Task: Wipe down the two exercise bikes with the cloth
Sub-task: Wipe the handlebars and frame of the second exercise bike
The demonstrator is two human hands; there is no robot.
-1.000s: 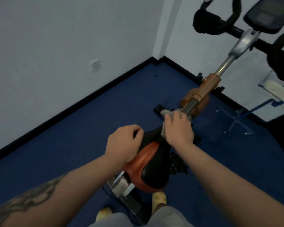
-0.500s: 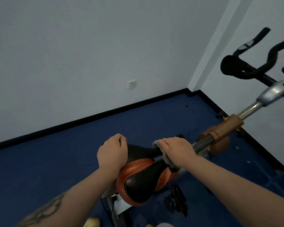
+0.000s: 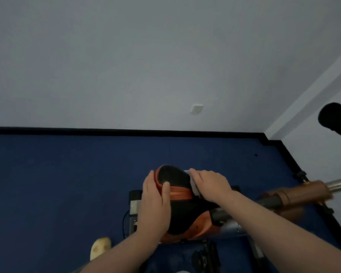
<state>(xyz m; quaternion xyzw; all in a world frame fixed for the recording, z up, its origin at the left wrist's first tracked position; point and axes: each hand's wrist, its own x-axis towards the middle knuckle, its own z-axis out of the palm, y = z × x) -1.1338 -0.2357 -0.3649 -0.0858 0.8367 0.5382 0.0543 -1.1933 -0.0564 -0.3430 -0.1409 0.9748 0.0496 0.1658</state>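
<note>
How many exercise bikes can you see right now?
1 for certain: the orange and black bike under both hands, left hand on its saddle, right hand pressing the cloth there. A black handlebar at the right edge probably belongs to it; a second bike is out of view.

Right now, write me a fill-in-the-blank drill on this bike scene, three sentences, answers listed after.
1. The right hand presses a pale ____ against the saddle.
2. The left hand steadies the saddle, whose top is black with ____ trim.
3. The wall socket sits above a floor coloured ____.

Missing words: cloth; orange; blue
</note>
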